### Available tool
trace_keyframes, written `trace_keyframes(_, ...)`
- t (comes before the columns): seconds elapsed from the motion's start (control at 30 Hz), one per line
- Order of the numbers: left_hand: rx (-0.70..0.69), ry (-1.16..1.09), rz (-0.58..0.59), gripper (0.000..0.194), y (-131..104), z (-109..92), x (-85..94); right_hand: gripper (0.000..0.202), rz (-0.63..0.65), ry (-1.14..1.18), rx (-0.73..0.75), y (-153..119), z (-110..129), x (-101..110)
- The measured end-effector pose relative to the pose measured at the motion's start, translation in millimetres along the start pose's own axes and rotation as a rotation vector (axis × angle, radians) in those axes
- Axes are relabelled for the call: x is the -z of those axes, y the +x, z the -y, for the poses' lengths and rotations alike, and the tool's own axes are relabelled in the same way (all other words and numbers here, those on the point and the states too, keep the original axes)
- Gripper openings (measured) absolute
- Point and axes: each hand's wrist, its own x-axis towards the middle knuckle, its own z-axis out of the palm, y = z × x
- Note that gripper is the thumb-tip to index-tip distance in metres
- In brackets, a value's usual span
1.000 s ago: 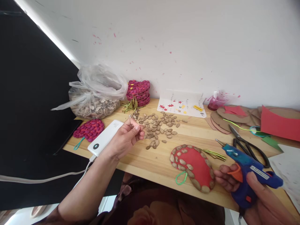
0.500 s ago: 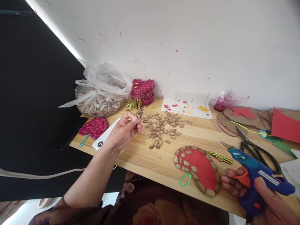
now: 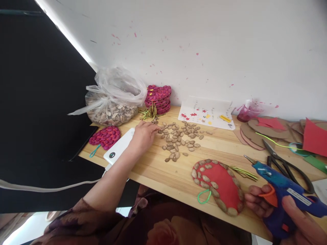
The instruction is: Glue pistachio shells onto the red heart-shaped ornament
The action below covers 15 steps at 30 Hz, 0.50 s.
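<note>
1. We see the left hand (image 3: 145, 136) over the bench (image 3: 163, 177), palm down, its fingers loosely bent and reaching to the left edge of the loose peanut shells (image 3: 176, 139); their tips are partly hidden, so we cannot tell whether they have hold of one.
2. We have the right hand (image 3: 302, 223) wrapped about a blue glue gun (image 3: 283, 194), fingers curled near its orange trigger and thumb along its side, the nozzle pointing up and to the left.
3. Between the hands, near the front edge, lies the red shape (image 3: 226, 183), flat on the bench; shells line its rim, with a few more inside its left end.
4. A green loop (image 3: 204, 196) sticks out toward us, and a yellow-green tassel (image 3: 244, 173) lies at its far right side.
5. Just behind the gun we find black-handled scissors (image 3: 283, 163), near cardboard pieces (image 3: 260, 132).
6. Beside the left wrist lies a white power bank (image 3: 120, 148); behind it sits a plastic bag (image 3: 116, 98) of shells.
</note>
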Motion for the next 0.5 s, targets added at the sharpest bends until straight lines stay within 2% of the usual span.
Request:
trace_keyframes(0.13, 0.051, 0.163, 0.094, 0.02, 3.3, -3.3, -6.5, 0.048, -0.045, 0.014, -0.136, -1.4, 2.7, -3.0)
trace_keyframes(0.23, 0.064, 0.17, 0.121, 0.016, 3.7, -3.1, -8.0, 0.055, -0.104, 0.045, -0.142, -2.5, 3.8, -4.8)
trace_keyframes(0.33, 0.049, 0.145, 0.121, 0.02, 1.7, 0.0, -6.7, 0.063, -0.133, 0.056, -0.133, -3.1, 3.4, -4.7)
trace_keyframes(0.5, 0.065, 0.121, 0.057, 0.02, -2.1, 1.3, -3.0, 0.059, -0.129, 0.051, -0.168, -0.2, 1.1, -2.2)
